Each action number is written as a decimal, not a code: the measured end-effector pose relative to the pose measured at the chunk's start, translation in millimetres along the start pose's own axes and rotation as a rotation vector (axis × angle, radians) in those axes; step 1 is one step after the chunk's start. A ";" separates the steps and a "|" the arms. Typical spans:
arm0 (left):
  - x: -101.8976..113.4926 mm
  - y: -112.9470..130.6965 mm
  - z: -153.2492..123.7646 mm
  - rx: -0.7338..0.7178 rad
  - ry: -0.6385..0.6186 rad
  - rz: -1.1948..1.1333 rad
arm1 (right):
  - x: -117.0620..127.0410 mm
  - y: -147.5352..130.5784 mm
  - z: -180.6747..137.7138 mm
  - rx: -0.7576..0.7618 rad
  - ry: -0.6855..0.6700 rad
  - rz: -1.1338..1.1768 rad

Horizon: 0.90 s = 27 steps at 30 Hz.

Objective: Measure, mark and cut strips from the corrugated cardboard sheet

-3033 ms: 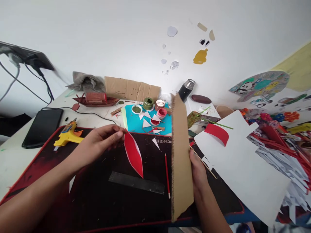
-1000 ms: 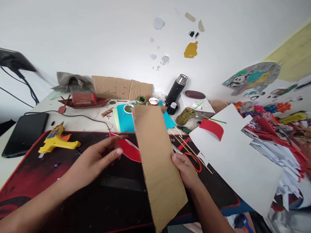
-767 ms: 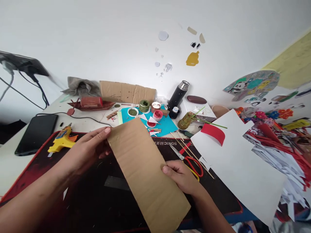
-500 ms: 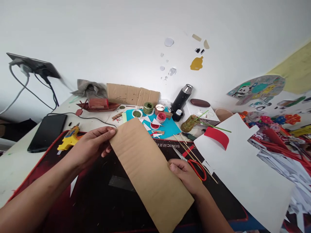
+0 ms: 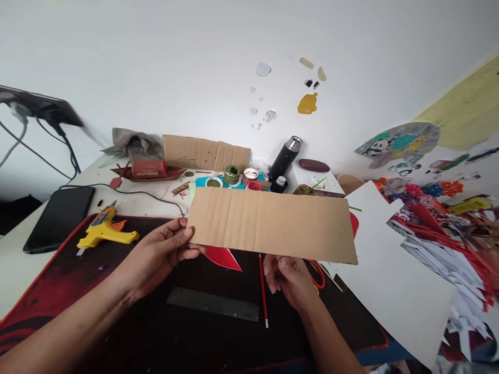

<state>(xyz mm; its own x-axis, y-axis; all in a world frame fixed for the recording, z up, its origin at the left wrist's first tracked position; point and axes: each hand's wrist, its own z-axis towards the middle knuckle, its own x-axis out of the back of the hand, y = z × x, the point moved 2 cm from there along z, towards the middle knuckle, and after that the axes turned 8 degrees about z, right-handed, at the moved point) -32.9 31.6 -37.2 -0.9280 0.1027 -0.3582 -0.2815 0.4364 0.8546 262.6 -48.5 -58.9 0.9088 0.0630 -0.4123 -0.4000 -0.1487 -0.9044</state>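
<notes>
My left hand (image 5: 166, 252) pinches the left end of a long brown cardboard piece (image 5: 268, 223), thumb in front and fingers behind. The cardboard is held up lengthwise across the middle of the view. Just under its lower edge is my right hand (image 5: 292, 280), with loosely curled fingers and the thumb apart from the card; its upper fingers are partly hidden. On the dark mat below lie a red pencil (image 5: 263, 296) and a clear ruler-like strip (image 5: 212, 304). A red paper piece (image 5: 224, 257) shows from under the cardboard near my left hand.
A yellow glue gun (image 5: 105, 228) and a black phone (image 5: 58, 218) lie left. Behind are a model boat (image 5: 150, 170), paint jars (image 5: 232, 175) and a black flask (image 5: 286, 158). Scissors (image 5: 317, 274) and white paper (image 5: 397, 270) are at the right.
The cardboard has swung from a steep diagonal to nearly level and risen at its right end. My right hand has come off its edge. The pencil and red paper now show.
</notes>
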 end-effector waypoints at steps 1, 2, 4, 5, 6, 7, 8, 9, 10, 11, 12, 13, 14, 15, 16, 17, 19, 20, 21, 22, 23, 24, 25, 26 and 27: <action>-3.2 -4.6 -1.5 0.026 -0.015 0.003 | -3.4 -0.5 2.0 0.026 -0.005 0.009; -6.4 -9.0 -3.1 0.052 -0.036 0.015 | -6.6 -0.1 4.1 0.045 -0.005 0.011; -13.0 -16.3 -6.7 0.096 -0.095 0.053 | -12.4 2.5 7.8 0.077 0.028 0.013; -16.2 -19.1 -8.6 0.107 -0.131 0.080 | -15.1 4.3 9.4 0.088 0.061 0.016; -19.2 -21.2 -10.5 0.112 -0.168 0.112 | -17.6 6.3 10.8 0.092 0.103 0.019; -21.8 -22.6 -12.3 0.111 -0.205 0.147 | -20.0 7.9 12.0 0.093 0.150 0.022; -23.8 -23.2 -14.0 0.105 -0.235 0.182 | -22.1 9.1 13.1 0.091 0.199 0.024; -24.9 -23.2 -15.4 0.096 -0.252 0.212 | -23.9 9.6 14.0 0.090 0.247 0.027; -25.1 -22.7 -16.5 0.084 -0.256 0.235 | -25.5 9.5 14.8 0.090 0.291 0.033; -24.4 -21.6 -17.2 0.068 -0.249 0.251 | -26.7 8.9 15.4 0.089 0.324 0.040; -22.9 -20.3 -17.6 0.049 -0.237 0.266 | -27.7 7.9 15.9 0.089 0.347 0.048; -21.1 -18.8 -17.7 0.028 -0.226 0.282 | -28.3 6.9 16.2 0.090 0.362 0.054; -19.3 -17.3 -17.6 0.008 -0.224 0.302 | -28.7 6.1 16.3 0.087 0.366 0.054; -18.1 -16.0 -17.4 -0.008 -0.235 0.327 | -29.0 5.4 16.2 0.085 0.366 0.050; -17.5 -15.0 -17.3 -0.019 -0.258 0.355 | -29.1 5.1 16.1 0.080 0.363 0.046; -17.8 -14.2 -17.3 -0.023 -0.286 0.385 | -29.1 5.2 15.9 0.077 0.362 0.041; -20.1 -13.3 -17.7 -0.015 -0.338 0.437 | -29.3 5.8 15.6 0.067 0.361 0.035; -21.7 -13.1 -18.0 -0.003 -0.358 0.459 | -29.5 6.2 15.6 0.066 0.363 0.035; -23.4 -13.1 -18.3 0.013 -0.373 0.475 | -29.8 6.5 15.6 0.065 0.364 0.037; -24.8 -13.2 -18.5 0.031 -0.386 0.483 | -30.2 6.7 15.8 0.065 0.364 0.039; -25.8 -13.5 -18.5 0.045 -0.397 0.482 | -30.8 6.9 15.9 0.064 0.363 0.041; -26.5 -13.7 -18.5 0.054 -0.407 0.478 | -31.3 7.0 16.0 0.062 0.362 0.042; -26.8 -14.1 -18.4 0.059 -0.415 0.473 | -31.8 7.1 16.1 0.060 0.360 0.044; -26.9 -14.4 -18.3 0.059 -0.419 0.468 | -32.2 7.4 16.1 0.057 0.358 0.047; -26.9 -14.7 -18.2 0.058 -0.421 0.464 | -32.3 7.8 16.1 0.053 0.358 0.050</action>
<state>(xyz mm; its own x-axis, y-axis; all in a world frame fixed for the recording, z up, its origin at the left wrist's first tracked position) -8.3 6.2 -33.3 -0.7714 0.6310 -0.0823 0.1523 0.3087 0.9389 228.2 -35.8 -54.3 0.8679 -0.2941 -0.4002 -0.4422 -0.0905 -0.8924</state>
